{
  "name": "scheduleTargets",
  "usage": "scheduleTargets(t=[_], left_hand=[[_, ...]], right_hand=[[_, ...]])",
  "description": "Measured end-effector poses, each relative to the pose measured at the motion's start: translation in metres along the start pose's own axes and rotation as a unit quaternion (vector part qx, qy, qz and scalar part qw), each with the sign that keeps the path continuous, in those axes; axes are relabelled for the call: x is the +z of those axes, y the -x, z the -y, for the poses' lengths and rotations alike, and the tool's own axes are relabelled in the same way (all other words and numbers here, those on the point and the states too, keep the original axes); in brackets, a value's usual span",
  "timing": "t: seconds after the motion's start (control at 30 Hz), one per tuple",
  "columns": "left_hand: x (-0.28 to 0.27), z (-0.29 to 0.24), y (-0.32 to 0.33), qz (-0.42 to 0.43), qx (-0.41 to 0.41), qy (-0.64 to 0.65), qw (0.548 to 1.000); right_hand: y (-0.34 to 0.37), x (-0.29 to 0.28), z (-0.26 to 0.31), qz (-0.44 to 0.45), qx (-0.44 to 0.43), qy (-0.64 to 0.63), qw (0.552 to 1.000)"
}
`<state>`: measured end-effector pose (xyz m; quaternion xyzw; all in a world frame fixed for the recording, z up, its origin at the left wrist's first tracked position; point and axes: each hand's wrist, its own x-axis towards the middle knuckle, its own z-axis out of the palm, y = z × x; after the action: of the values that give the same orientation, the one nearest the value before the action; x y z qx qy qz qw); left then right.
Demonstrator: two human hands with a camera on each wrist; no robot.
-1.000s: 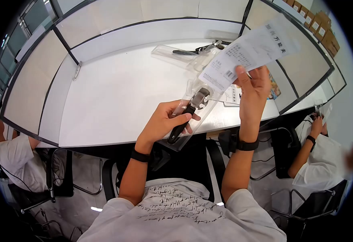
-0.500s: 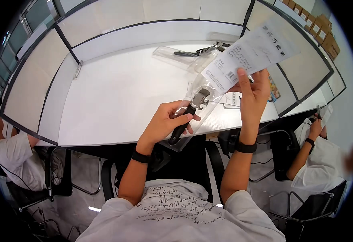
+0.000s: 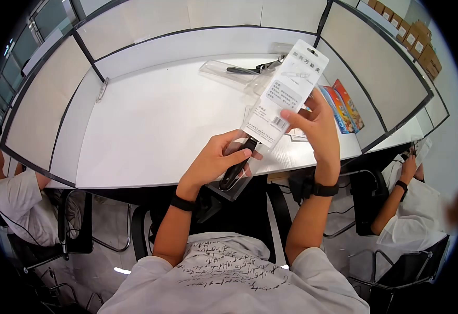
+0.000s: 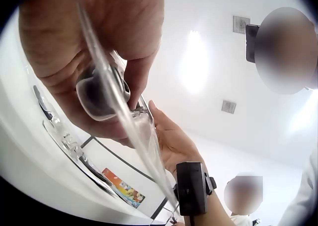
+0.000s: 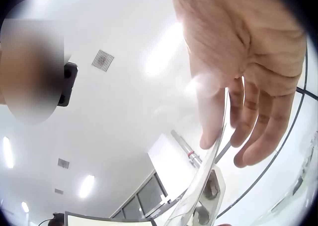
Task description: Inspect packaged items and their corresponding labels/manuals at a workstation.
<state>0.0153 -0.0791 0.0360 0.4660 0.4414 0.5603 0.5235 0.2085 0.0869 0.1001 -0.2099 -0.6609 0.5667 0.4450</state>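
Note:
My left hand [image 3: 210,159] grips a black-handled tool [image 3: 234,171] together with its clear plastic packaging [image 3: 233,193], above the desk's front edge. A printed white card [image 3: 286,91] with a hang hole lies over the tool's upper part, so its metal head is hidden in the head view. With thumb in front and fingers behind, my right hand [image 3: 318,128] holds the card by its right side. In the left wrist view, the handle's rounded end [image 4: 94,97] shows inside the left hand's grasp. The right wrist view shows the card [image 5: 201,174] nearly edge-on below the thumb.
Another black-handled tool [image 3: 242,70] and a clear plastic shell [image 3: 216,73] lie at the desk's back. Colourful packs [image 3: 344,110] stand by the right partition, near a white card pack [image 3: 298,134]. Partitions [image 3: 197,42] enclose the desk [image 3: 145,131]. People sit at both sides.
The card was held bent away to the upper right, with the tool's metal head showing. My right hand has brought it down left over the head; my left hand has barely moved.

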Motion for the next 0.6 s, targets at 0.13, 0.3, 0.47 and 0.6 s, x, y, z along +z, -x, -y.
scheduleTargets(t=[0.13, 0.3, 0.47, 0.6], left_hand=[[0.0, -0.006, 0.001, 0.039, -0.035, 0.014, 0.999], [-0.001, 0.008, -0.003, 0.053, 0.007, -0.001, 0.999], [-0.006, 0.026, -0.013, -0.021, 0.02, -0.024, 0.999], [-0.007, 0.025, -0.022, -0.049, -0.049, 0.113, 0.991]], right_hand=[[-0.006, -0.005, -0.003, -0.147, -0.05, 0.001, 0.988], [-0.007, -0.02, -0.009, -0.1, -0.084, 0.014, 0.991], [-0.008, -0.023, -0.015, -0.007, 0.025, 0.041, 0.999], [-0.006, -0.01, -0.014, 0.056, 0.081, -0.025, 0.995]])
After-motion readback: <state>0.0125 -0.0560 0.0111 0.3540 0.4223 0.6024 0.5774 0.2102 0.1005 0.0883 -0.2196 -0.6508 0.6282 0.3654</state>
